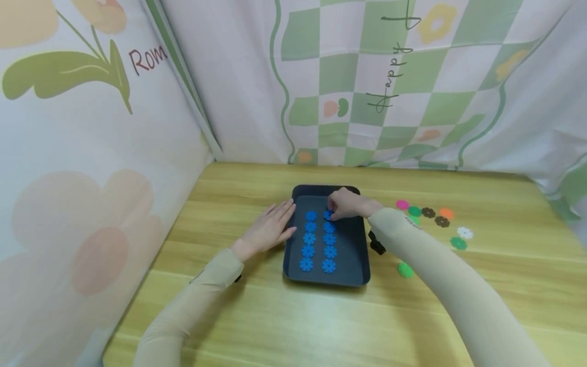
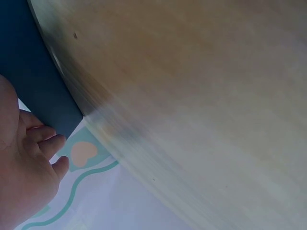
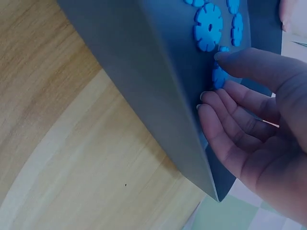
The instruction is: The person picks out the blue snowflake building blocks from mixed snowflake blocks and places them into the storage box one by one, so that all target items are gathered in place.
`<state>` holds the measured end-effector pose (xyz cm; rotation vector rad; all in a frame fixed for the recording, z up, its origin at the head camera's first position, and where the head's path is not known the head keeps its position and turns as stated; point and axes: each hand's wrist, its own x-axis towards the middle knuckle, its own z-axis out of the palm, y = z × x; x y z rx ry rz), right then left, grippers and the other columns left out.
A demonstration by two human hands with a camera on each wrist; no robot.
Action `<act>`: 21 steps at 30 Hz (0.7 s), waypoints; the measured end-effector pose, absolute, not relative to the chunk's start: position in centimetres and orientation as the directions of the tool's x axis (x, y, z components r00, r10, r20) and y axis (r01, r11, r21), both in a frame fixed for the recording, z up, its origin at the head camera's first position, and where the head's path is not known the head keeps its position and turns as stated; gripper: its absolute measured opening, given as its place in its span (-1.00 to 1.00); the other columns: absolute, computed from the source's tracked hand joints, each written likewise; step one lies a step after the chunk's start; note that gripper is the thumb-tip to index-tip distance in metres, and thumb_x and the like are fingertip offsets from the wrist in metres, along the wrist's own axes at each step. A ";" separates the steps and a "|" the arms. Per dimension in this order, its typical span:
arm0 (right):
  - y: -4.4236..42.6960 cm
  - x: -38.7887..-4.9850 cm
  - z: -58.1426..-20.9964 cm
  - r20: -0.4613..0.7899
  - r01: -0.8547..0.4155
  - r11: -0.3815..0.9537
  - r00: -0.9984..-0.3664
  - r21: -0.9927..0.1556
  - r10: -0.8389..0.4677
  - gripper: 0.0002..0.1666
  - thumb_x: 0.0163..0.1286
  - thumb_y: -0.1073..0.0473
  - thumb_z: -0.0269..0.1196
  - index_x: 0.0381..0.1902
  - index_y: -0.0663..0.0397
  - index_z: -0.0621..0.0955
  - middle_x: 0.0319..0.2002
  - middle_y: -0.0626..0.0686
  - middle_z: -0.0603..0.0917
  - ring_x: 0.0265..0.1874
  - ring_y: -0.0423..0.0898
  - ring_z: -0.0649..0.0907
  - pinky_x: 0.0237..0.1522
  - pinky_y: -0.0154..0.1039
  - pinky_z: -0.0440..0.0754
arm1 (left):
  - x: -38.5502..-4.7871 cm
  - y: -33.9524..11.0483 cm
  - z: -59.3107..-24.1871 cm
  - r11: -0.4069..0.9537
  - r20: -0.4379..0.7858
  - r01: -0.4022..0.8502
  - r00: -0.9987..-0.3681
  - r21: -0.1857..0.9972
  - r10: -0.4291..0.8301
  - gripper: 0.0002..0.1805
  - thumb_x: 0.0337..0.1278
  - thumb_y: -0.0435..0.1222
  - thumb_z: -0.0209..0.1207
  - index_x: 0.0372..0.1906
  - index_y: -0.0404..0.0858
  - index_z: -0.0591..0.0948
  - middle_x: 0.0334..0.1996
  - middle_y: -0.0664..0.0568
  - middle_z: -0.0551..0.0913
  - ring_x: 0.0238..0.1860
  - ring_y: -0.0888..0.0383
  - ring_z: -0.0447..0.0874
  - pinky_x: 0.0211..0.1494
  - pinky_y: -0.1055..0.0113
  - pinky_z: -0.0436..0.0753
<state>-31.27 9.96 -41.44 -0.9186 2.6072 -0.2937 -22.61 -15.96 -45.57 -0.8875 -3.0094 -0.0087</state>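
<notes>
A dark grey tray lies on the table with two columns of blue notched plastic discs inside it. At the far end of the right-hand column, my right hand pinches a blue notched disc between thumb and fingers, low over the tray floor. In the right wrist view that disc is tilted on edge and partly covered by the fingers. My left hand rests with extended fingers against the tray's left rim; the left wrist view shows its fingers beside the tray's outer wall.
Right of the tray lie loose notched discs, among them a pink disc, an orange disc, a white disc and a bright green disc. Patterned curtains stand behind the wooden table and along its left side.
</notes>
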 end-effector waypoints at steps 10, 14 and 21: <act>10.1 -31.1 -41.3 -0.259 -0.546 0.776 -0.737 -0.316 -0.625 -0.68 0.26 0.16 0.39 -0.14 0.30 0.66 -0.21 0.17 0.73 -0.32 -0.08 0.67 -0.17 -0.16 0.69 | -22.7 -15.8 -45.2 0.840 -0.003 0.542 -0.840 0.005 0.542 -0.26 0.55 0.10 -0.21 0.57 -0.26 0.06 0.61 -0.08 -0.01 0.61 0.01 0.03 0.65 0.07 0.10; 10.4 -30.9 -41.1 -0.245 -0.550 0.770 -0.737 -0.323 -0.629 -0.66 0.26 0.13 0.40 -0.13 0.28 0.66 -0.20 0.17 0.73 -0.29 -0.06 0.68 -0.16 -0.14 0.70 | -22.7 -15.8 -45.2 0.839 -0.006 0.544 -0.839 0.000 0.544 -0.26 0.55 0.10 -0.22 0.58 -0.26 0.06 0.61 -0.08 -0.01 0.61 0.01 0.03 0.65 0.07 0.10; 11.4 -30.3 -40.1 -0.133 -0.574 0.718 -0.737 -0.395 -0.662 -0.74 0.30 0.16 0.35 -0.18 0.26 0.66 -0.23 0.18 0.74 -0.27 -0.01 0.71 -0.15 -0.09 0.72 | -22.6 -16.0 -45.1 0.834 -0.012 0.551 -0.834 -0.011 0.551 -0.23 0.54 0.14 -0.25 0.58 -0.26 0.06 0.60 -0.08 0.00 0.60 0.00 0.04 0.64 0.04 0.10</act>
